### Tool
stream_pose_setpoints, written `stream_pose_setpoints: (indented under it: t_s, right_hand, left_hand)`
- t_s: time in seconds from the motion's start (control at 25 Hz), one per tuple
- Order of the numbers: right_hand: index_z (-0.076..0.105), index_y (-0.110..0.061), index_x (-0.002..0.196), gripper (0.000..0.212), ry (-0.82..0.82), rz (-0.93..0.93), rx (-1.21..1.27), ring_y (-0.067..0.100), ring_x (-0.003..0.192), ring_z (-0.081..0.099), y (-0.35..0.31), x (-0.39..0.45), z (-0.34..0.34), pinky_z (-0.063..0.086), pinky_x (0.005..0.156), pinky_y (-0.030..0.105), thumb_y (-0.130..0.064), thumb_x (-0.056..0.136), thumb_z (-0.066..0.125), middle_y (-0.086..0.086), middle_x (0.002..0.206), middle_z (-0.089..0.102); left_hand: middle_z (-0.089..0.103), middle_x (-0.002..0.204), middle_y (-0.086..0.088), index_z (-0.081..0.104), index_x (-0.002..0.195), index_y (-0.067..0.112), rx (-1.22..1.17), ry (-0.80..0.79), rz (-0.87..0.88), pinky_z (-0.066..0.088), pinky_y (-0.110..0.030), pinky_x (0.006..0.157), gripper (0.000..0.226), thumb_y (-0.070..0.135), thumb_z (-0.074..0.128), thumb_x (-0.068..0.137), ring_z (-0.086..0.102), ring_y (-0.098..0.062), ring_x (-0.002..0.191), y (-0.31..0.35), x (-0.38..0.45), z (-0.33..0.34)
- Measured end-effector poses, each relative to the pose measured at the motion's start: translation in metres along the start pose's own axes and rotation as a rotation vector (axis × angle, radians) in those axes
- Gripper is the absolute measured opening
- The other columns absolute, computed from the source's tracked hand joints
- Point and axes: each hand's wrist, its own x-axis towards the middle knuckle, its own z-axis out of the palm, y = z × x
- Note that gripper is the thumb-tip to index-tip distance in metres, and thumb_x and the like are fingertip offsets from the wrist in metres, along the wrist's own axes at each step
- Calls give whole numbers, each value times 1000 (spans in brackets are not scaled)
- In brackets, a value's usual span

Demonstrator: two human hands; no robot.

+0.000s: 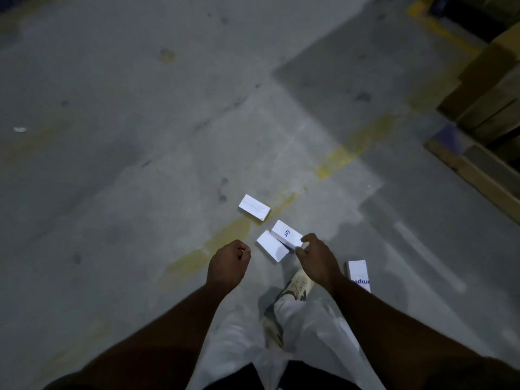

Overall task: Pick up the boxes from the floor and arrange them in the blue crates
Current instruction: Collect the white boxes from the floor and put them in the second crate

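Note:
Four small white boxes lie on the grey concrete floor in front of me. A plain box [254, 207] is farthest away. A box with blue lettering [287, 234] rests partly over another plain box [272, 249]. A fourth box with blue print [358, 274] lies to the right beside my foot. My left hand [229, 264] is curled into a fist with nothing in it, left of the pair. My right hand [316, 257] hovers with fingers loosely apart; its fingertips overlap the lettered box's edge in the view. No blue crate is in view.
A wooden pallet [475, 170] loaded with brown cartons [489, 88] stands at the right edge. A worn yellow line [346, 156] crosses the floor diagonally under the boxes. My light shoe [298, 285] and pale trousers are below my hands.

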Motion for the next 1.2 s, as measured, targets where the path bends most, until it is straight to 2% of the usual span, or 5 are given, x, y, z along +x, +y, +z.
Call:
stream_pose_setpoints:
  t_s: [0.36, 0.56, 0.8, 1.0, 1.2]
  right_hand:
    - [53, -12, 125, 34, 60, 272, 264, 32, 113, 60, 20, 140, 65, 45, 92, 36, -24, 94, 54, 13, 120, 67]
    - [54, -14, 123, 31, 223, 470, 403, 29, 104, 63, 58, 214, 134, 44, 83, 31, -23, 94, 56, 11, 115, 67]
    - [53, -23, 106, 33, 298, 771, 776, 31, 95, 68, 126, 312, 267, 56, 87, 50, -41, 80, 60, 10, 106, 67]
    - [59, -6, 116, 63, 454, 916, 1014, 28, 97, 67, 191, 386, 333, 57, 89, 49, -47, 70, 74, 4, 110, 65]
    - [56, -6, 121, 53, 566, 1159, 1481, 27, 96, 67, 218, 431, 348, 60, 81, 41, -31, 81, 80, 11, 110, 65]
  left_hand:
    - [74, 87, -3, 70, 93, 16, 81, -183, 169, 51, -32, 75, 16, 27, 58, 92, 69, -25, 83, 19, 158, 75]
    - [69, 85, 7, 67, 106, 18, 177, -396, 358, 37, -19, 67, 16, 28, 62, 95, 61, -11, 77, -14, 249, 156]
    - [60, 130, -11, 50, 141, 8, 537, -603, 515, 46, -34, 96, 64, 39, 67, 87, 57, -28, 121, -103, 399, 239]
    - [29, 161, -15, 18, 158, 7, 768, -540, 591, 36, -41, 114, 102, 32, 81, 82, 33, -32, 146, -150, 481, 296]
    - [9, 167, -19, 0, 160, 5, 1123, -339, 728, 5, -56, 123, 109, 21, 75, 83, 7, -35, 155, -186, 531, 337]
